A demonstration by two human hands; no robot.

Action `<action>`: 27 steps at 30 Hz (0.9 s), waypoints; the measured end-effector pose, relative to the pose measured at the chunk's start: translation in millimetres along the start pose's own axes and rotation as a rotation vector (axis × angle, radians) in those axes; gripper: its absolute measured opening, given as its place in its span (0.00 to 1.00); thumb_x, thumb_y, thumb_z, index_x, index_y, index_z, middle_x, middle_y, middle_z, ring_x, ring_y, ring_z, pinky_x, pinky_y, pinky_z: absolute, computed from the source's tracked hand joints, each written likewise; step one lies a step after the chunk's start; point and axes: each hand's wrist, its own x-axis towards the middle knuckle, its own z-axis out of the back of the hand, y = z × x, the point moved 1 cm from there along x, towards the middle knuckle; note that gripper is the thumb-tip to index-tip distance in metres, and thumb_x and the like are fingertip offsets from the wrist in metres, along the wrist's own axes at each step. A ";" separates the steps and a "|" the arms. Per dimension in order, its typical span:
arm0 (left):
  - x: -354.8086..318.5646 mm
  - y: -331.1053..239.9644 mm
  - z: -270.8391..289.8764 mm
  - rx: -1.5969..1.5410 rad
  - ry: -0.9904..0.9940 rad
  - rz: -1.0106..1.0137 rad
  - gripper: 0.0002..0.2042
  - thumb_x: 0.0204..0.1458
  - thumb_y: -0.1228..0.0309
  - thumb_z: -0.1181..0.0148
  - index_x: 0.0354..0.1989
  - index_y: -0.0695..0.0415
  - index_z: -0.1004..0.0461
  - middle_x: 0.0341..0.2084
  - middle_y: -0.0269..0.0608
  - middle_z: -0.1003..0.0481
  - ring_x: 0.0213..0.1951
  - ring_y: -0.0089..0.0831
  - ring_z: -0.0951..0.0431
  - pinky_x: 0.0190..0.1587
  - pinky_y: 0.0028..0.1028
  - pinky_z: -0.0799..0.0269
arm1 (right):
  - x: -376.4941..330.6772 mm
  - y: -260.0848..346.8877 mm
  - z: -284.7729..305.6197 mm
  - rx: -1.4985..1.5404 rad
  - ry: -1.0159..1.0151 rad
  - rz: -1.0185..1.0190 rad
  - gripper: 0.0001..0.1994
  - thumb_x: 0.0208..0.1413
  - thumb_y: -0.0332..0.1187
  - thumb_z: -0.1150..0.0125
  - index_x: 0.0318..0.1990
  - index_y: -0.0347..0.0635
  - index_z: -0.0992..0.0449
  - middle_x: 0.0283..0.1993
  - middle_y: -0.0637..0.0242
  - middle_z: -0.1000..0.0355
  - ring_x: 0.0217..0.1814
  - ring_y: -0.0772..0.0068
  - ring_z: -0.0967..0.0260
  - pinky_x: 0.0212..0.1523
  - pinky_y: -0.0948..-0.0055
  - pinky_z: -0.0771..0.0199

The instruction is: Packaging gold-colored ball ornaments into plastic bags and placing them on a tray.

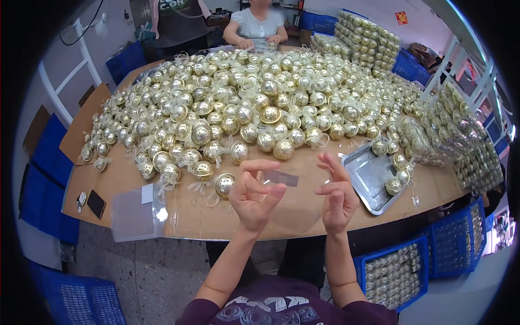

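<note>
In front of me, a clear plastic package (298, 208) with a grey label (281, 177) spans the space between my hands, its outline faint against the cardboard. My left hand (253, 196) has its fingers and thumb curled around the left side, beside the label. At the opposite side, my right hand (338, 197) grips it with bent fingers and the thumb raised. Just beyond my hands lies a big heap of gold openwork ball ornaments (238, 116) with pale ribbon bows. One gold ball (224, 184) rests right next to my left hand.
A metal tray (368, 181) with a few balls lies right. Flat clear plastic bags (135, 216) and a phone (96, 204) lie left. Packed balls are stacked (452, 124) at right; a blue crate (392, 276) stands below. Another person (259, 27) sits across the table.
</note>
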 end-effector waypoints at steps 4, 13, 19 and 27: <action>-11.1 -1.3 -3.5 0.089 0.135 -0.142 0.17 0.42 0.71 0.27 0.29 0.54 0.35 0.39 0.48 0.24 0.49 0.40 0.28 0.53 0.38 0.33 | -14.8 -1.0 6.1 0.048 -0.045 -0.027 0.13 0.63 0.40 0.51 0.36 0.37 0.32 0.55 0.47 0.34 0.59 0.48 0.37 0.58 0.48 0.38; -14.6 -4.8 -9.2 0.035 0.093 -0.027 0.24 0.42 0.74 0.28 0.40 0.55 0.40 0.34 0.44 0.24 0.47 0.40 0.28 0.54 0.39 0.35 | -6.2 20.7 23.3 0.175 0.057 -0.089 0.09 0.54 0.29 0.49 0.42 0.40 0.37 0.41 0.58 0.31 0.55 0.53 0.37 0.62 0.43 0.43; -18.0 -4.8 -6.7 0.054 0.121 -0.067 0.23 0.44 0.79 0.32 0.45 0.57 0.39 0.39 0.44 0.27 0.41 0.33 0.26 0.52 0.36 0.34 | -16.7 21.4 15.9 0.114 -0.020 -0.097 0.05 0.56 0.26 0.47 0.39 0.39 0.33 0.39 0.60 0.32 0.52 0.60 0.36 0.61 0.48 0.40; -14.2 -24.7 -20.3 0.098 0.070 0.224 0.21 0.46 0.84 0.40 0.47 0.58 0.40 0.38 0.40 0.30 0.34 0.20 0.30 0.53 0.31 0.36 | 49.2 76.1 23.7 -0.577 0.602 -0.156 0.10 0.45 0.27 0.32 0.37 0.39 0.23 0.34 0.66 0.29 0.39 0.69 0.32 0.40 0.72 0.33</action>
